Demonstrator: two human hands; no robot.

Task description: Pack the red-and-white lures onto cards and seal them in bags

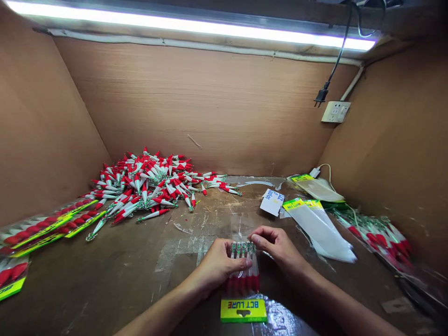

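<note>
Brown panels rise on three sides of a workbench, the back wall (196, 102) meeting a scuffed tabletop (133, 275) under a lit tube lamp (196, 21) that spans most of its width. Red-and-white squid jigs lie in a heap (150, 182) against the far left corner, its loose edge trailing right along the foot of the wall. Packed jigs (49, 228) line the left side, well apart from the worker's left forearm, with a broad stretch of tabletop between. Room is tighter on the right, where a bagged bundle of jigs (385, 242) sits beside the side panel and a fan of flat BCT LURE pouches (320, 228) lies near the right hand (275, 242). That hand is narrowed to a pinch of thumb and forefinger at the far right corner of a clear jig pouch (243, 282). The left hand (224, 261) grips the pouch's left edge, thumb laid across a row of jigs, hooks pointing away from the worker. The pouch lies at front center, its yellow header card (243, 304) nearest the worker. Beyond the pouches sits a handwritten paper tag (272, 201); overhead, a black plug (320, 96) dangles beside a wall socket (336, 112).
</note>
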